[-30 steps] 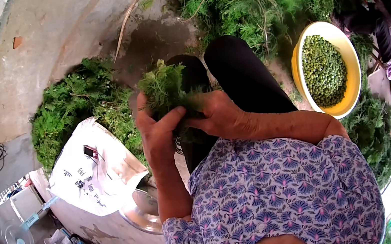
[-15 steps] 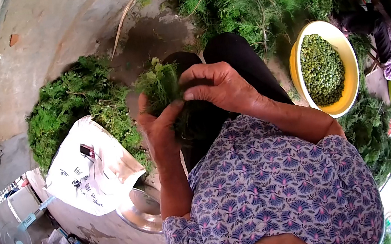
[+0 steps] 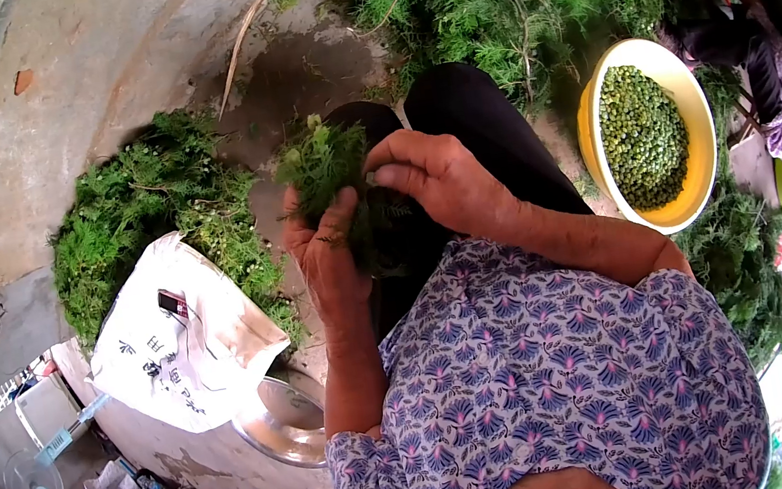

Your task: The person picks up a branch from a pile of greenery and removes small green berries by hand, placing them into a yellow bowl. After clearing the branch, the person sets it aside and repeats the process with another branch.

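A feathery green sprig (image 3: pixel 323 159) stands above my knees, my left hand (image 3: pixel 327 254) closed around its stems while my right hand (image 3: pixel 442 181) pinches its fronds. Piled greenery (image 3: pixel 151 194) lies at my left, a yellow bowl (image 3: pixel 701 132) (full of green buds) at my right.

A bunch of feathery green sprigs (image 3: pixel 323 159) stands upright over the lap, bushy at the top. Its stems sit in the left hand (image 3: pixel 328 259), and the right hand (image 3: pixel 442 181) pinches its side.

Your left hand (image 3: pixel 327 254) grips a leafy bunch (image 3: pixel 323 159); your right hand (image 3: pixel 442 181) pinches it from 3 o'clock; a yellow bowl (image 3: pixel 590 134) sits at 2 o'clock.
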`<state>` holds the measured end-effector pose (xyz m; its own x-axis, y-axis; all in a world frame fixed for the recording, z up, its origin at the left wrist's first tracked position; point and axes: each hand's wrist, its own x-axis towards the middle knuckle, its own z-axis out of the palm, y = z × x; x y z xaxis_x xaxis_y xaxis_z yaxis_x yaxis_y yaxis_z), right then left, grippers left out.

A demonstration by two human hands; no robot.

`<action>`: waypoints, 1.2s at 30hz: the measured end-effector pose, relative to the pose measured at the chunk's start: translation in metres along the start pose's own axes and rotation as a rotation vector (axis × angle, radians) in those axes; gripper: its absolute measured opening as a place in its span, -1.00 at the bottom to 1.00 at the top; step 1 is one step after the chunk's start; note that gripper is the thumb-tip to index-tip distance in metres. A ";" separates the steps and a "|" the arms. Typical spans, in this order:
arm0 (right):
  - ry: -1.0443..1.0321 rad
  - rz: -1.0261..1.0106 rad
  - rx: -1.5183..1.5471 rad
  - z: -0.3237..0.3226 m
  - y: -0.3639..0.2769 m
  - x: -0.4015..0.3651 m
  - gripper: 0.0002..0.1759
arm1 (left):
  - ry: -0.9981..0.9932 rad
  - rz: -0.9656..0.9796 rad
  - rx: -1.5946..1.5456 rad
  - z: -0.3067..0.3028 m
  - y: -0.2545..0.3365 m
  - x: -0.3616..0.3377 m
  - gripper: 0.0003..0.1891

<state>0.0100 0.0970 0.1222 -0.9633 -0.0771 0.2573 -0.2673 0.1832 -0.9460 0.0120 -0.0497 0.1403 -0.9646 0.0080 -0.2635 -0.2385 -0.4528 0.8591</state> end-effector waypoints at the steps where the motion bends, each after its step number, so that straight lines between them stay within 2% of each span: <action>1: -0.018 0.083 0.114 0.001 0.003 -0.001 -0.79 | -0.017 -0.011 0.002 0.000 0.000 0.000 -0.66; 2: -0.035 0.166 0.229 0.001 0.005 -0.001 -0.77 | -0.017 -0.011 0.002 -0.001 -0.001 0.001 -0.66; 3: -0.036 0.165 0.229 0.001 0.005 -0.002 -0.77 | -0.025 -0.003 0.019 -0.002 -0.002 0.001 -0.65; 8: 0.035 0.036 0.152 0.003 -0.002 -0.004 -0.77 | 0.004 0.040 0.027 0.001 -0.006 0.003 -0.70; 12: 0.019 0.068 0.095 0.001 0.000 -0.004 -0.79 | -0.040 0.054 0.002 0.002 -0.009 0.003 -0.69; 14: 0.009 0.392 0.402 0.002 0.005 -0.007 -0.84 | -0.053 0.056 -0.003 -0.001 -0.012 0.002 -0.68; 15: 0.008 0.391 0.402 0.002 0.006 -0.008 -0.84 | -0.068 0.044 -0.014 -0.002 -0.013 0.002 -0.66; 17: 0.083 0.561 0.632 0.000 0.007 -0.009 -0.83 | -0.081 0.037 -0.025 -0.006 -0.014 0.002 -0.63; 18: 0.082 0.560 0.631 -0.005 0.008 -0.005 -0.83 | -0.081 0.034 -0.038 -0.007 -0.015 0.001 -0.61; 20: 0.280 0.551 0.947 -0.024 0.010 0.011 -0.84 | -0.086 0.030 -0.052 -0.010 -0.016 -0.003 -0.59; 23: 0.216 0.533 1.145 -0.041 0.008 0.019 -0.83 | -0.047 -0.052 0.005 -0.013 -0.014 -0.007 -0.59; 24: 0.216 0.533 1.144 -0.042 0.009 0.019 -0.83 | -0.036 -0.047 0.039 -0.011 -0.012 -0.008 -0.60; 26: 0.057 0.535 1.093 -0.041 0.013 0.020 -0.84 | -0.028 -0.040 0.073 -0.007 -0.008 -0.008 -0.60; 28: 0.087 0.537 1.008 -0.035 0.009 0.021 -0.81 | -0.089 -0.006 0.044 -0.003 -0.006 -0.007 -0.63; 31: -0.061 0.434 0.809 -0.029 0.006 0.023 -0.73 | -0.063 -0.002 0.079 0.001 -0.004 -0.009 -0.68; 32: -0.075 0.474 0.731 -0.027 0.000 0.024 -0.70 | -0.067 -0.002 0.079 0.003 -0.005 -0.010 -0.68; 34: -0.074 0.426 0.533 -0.022 0.002 0.024 -0.73 | -0.014 0.001 0.179 0.007 -0.008 -0.012 -0.74; 36: -0.069 0.484 0.529 -0.020 0.003 0.023 -0.78 | 0.000 -0.008 0.208 0.006 -0.010 -0.013 -0.76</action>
<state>-0.0135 0.1150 0.1294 -0.9620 -0.1728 -0.2115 0.2544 -0.2854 -0.9240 0.0258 -0.0395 0.1375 -0.9627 0.0108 -0.2703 -0.2638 -0.2588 0.9292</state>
